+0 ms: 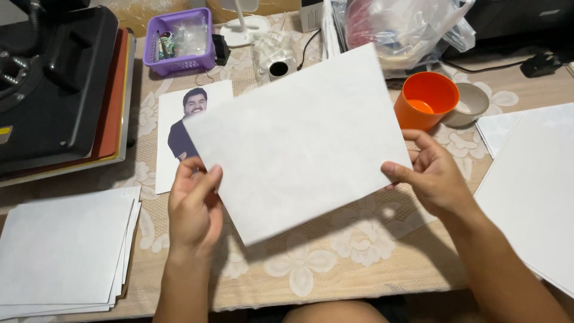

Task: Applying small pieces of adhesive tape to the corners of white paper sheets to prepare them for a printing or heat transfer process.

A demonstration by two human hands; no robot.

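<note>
We pinch the blank white sheet (299, 143) by both edges, left hand (194, 206) and right hand (433, 176), keeping it lifted above the printed portrait photo (179, 119).

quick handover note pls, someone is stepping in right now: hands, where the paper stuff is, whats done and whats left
Left hand: pinches the left edge of the blank white sheet.
Right hand: thumb and fingers grip the sheet's right edge. The sheet is held tilted in the air above the table.
Under it, the printed photo sheet lies flat on the tablecloth, partly covered from view.
A stack of white sheets sits at the left, more white sheets at the right, the black heat press at far left, and an orange cup behind.
Done: one sheet picked up.
Left: the sheet is not yet set down.
</note>
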